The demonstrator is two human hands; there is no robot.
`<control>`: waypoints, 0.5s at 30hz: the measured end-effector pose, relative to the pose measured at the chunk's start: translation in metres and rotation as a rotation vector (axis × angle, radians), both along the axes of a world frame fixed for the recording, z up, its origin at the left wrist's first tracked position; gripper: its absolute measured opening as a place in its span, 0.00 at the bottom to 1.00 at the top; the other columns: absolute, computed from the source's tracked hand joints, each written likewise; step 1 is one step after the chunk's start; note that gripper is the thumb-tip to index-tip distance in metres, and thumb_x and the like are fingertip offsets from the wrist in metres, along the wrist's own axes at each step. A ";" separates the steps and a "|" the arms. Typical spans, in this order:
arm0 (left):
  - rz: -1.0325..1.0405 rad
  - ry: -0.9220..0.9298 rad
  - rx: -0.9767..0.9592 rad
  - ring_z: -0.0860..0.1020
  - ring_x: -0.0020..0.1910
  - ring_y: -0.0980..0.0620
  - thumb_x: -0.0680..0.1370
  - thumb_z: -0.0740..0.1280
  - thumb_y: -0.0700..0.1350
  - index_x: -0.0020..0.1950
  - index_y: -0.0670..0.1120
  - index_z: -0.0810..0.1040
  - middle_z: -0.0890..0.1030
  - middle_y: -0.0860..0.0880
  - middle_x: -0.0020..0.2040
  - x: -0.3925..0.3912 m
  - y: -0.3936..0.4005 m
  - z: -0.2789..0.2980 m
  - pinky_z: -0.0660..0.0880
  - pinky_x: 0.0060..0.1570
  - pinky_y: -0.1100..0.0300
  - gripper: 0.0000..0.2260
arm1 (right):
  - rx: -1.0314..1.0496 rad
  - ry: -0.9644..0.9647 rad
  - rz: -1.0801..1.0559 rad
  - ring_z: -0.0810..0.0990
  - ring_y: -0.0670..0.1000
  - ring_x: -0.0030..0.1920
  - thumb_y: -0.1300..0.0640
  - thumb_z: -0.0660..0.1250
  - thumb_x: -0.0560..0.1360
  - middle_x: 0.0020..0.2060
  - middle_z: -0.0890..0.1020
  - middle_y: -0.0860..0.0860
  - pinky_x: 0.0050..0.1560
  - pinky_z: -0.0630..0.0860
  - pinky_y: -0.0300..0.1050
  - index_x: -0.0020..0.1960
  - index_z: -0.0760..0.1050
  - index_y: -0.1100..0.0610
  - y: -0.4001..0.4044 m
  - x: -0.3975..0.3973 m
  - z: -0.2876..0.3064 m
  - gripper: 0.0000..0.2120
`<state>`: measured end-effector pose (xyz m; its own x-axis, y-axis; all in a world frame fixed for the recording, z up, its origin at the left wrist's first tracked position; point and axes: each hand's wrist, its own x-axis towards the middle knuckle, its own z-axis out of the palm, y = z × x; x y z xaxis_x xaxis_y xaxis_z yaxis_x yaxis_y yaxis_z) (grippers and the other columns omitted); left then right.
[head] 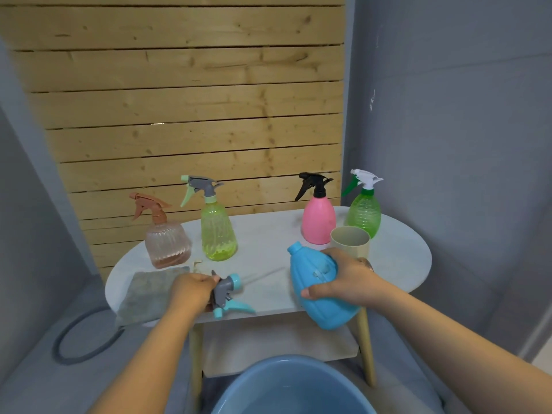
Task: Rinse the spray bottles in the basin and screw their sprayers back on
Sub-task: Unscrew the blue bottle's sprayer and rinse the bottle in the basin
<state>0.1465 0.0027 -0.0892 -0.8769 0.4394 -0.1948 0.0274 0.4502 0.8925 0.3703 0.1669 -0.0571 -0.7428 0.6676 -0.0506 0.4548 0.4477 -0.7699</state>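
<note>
Over the front edge of the desk (268,234) our right hand (343,279) wraps around the blue bottle (316,291), tilted with its open neck up and to the left. Our left hand (191,291) is closed on the grey-and-teal sprayer (228,294), whose dip tube trails toward the bottle. We judge the risks to be these: the tube could miss the narrow neck, or the cap could go on cross-threaded if the bottle stays tilted. A wet bottle might also slip, though the basin (294,386) sits below. Behind our right hand stands a beige cup (349,239), close enough to knock. A grey cloth (146,291) lies under our left wrist. Four assembled bottles stand further back, well apart from our hands.
</note>
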 end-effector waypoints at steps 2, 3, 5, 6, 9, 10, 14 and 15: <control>-0.050 0.011 -0.030 0.81 0.48 0.42 0.75 0.70 0.40 0.45 0.38 0.82 0.82 0.36 0.48 0.002 0.012 -0.013 0.76 0.55 0.43 0.05 | -0.021 -0.004 0.009 0.76 0.43 0.46 0.46 0.78 0.62 0.49 0.76 0.44 0.39 0.72 0.35 0.62 0.66 0.47 -0.002 -0.002 0.000 0.33; -0.058 0.023 -0.027 0.80 0.53 0.43 0.74 0.71 0.41 0.55 0.37 0.80 0.81 0.38 0.55 0.003 0.019 -0.017 0.75 0.59 0.46 0.12 | -0.033 -0.006 0.008 0.76 0.43 0.47 0.46 0.78 0.62 0.48 0.76 0.43 0.40 0.73 0.36 0.62 0.66 0.48 -0.004 -0.004 0.000 0.33; -0.074 0.082 -0.070 0.76 0.62 0.44 0.74 0.70 0.42 0.67 0.38 0.72 0.75 0.41 0.65 0.011 0.027 -0.013 0.70 0.64 0.52 0.23 | -0.054 -0.006 0.003 0.77 0.45 0.48 0.46 0.78 0.62 0.49 0.76 0.43 0.47 0.77 0.42 0.61 0.66 0.48 -0.004 -0.008 -0.001 0.33; -0.087 0.108 -0.090 0.74 0.64 0.45 0.75 0.69 0.43 0.69 0.40 0.71 0.74 0.42 0.67 0.016 0.030 -0.009 0.69 0.65 0.55 0.24 | -0.066 -0.003 -0.001 0.77 0.46 0.49 0.46 0.78 0.62 0.49 0.76 0.43 0.50 0.77 0.44 0.61 0.65 0.48 -0.003 -0.009 -0.003 0.33; -0.122 0.140 -0.112 0.71 0.66 0.45 0.77 0.66 0.46 0.72 0.44 0.68 0.71 0.45 0.70 0.023 0.037 -0.002 0.66 0.63 0.57 0.24 | -0.121 0.044 -0.015 0.78 0.47 0.50 0.46 0.78 0.63 0.51 0.77 0.46 0.49 0.78 0.45 0.62 0.65 0.50 -0.006 -0.014 -0.005 0.33; -0.153 0.164 -0.154 0.71 0.66 0.46 0.77 0.66 0.48 0.72 0.45 0.68 0.70 0.45 0.71 0.025 0.039 -0.003 0.65 0.63 0.57 0.24 | -0.147 0.067 -0.023 0.78 0.47 0.49 0.46 0.77 0.64 0.52 0.77 0.46 0.47 0.78 0.43 0.63 0.65 0.51 -0.007 -0.016 -0.008 0.33; -0.252 0.299 -0.045 0.75 0.62 0.50 0.76 0.66 0.52 0.67 0.48 0.74 0.76 0.51 0.63 0.040 0.045 0.005 0.69 0.63 0.59 0.20 | -0.216 0.221 -0.048 0.78 0.47 0.52 0.46 0.75 0.67 0.56 0.77 0.47 0.47 0.77 0.39 0.66 0.64 0.52 -0.012 -0.021 -0.007 0.33; -0.288 0.309 0.066 0.76 0.60 0.52 0.76 0.67 0.52 0.65 0.49 0.76 0.77 0.54 0.60 0.046 0.047 0.009 0.70 0.61 0.60 0.18 | -0.244 0.264 -0.042 0.78 0.47 0.53 0.47 0.73 0.69 0.57 0.76 0.47 0.46 0.76 0.38 0.67 0.62 0.52 -0.013 -0.021 -0.006 0.32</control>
